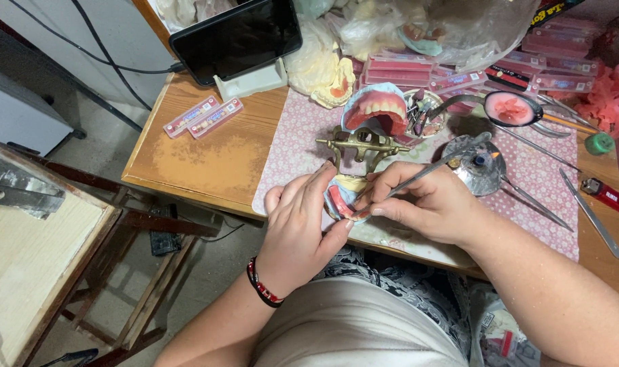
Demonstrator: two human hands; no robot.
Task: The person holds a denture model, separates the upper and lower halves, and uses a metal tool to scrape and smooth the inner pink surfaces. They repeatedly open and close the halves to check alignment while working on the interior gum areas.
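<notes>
My left hand cups the lower part of a dental model with pink wax gum, held at the table's front edge. My right hand grips a thin metal wax tool like a pen, its tip at the pink wax. The model sits in a brass articulator, whose upper part carries an upper denture with white teeth and pink gum, tipped back open. A red and black bracelet is on my left wrist.
A wooden table with a patterned mat holds a tablet on a stand, two tooth cards, pink boxes, a metal burner, a spoon of pink wax, loose metal tools and a lighter. A wooden stand is at left.
</notes>
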